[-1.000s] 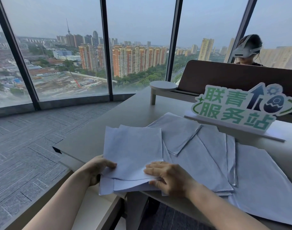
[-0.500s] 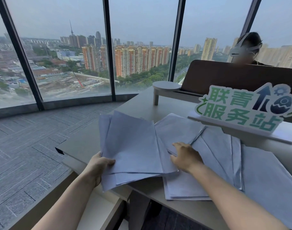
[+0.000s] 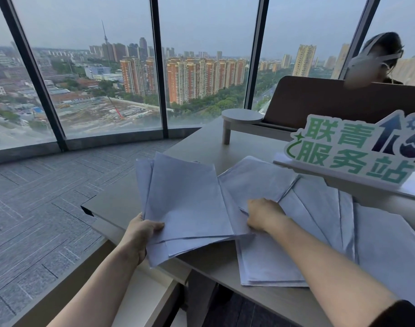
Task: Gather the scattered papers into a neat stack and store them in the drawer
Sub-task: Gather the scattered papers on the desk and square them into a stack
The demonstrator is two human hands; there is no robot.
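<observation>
My left hand [image 3: 141, 234] grips the near left corner of a loose bundle of white papers [image 3: 185, 201], lifted and tilted above the grey desk [image 3: 116, 204]. My right hand [image 3: 264, 214] lies on the scattered papers [image 3: 315, 215] that fan across the desk to the right; its fingers curl down at the near edge of one sheet beside the bundle. Whether they pinch that sheet is hidden. More sheets [image 3: 267, 263] hang over the desk's front edge. No drawer can be made out.
A green and white standing sign [image 3: 352, 149] rests on the papers' far side. Behind it a small round-topped stand [image 3: 241, 116] and a brown panel [image 3: 319, 100], with a person [image 3: 378, 60] seated beyond. Big windows and grey carpet floor [image 3: 36, 197] lie to the left.
My left hand lifted the gathered bundle off the desk and tilted it up. My right hand left the bundle's front edge and moved right onto the scattered sheets.
</observation>
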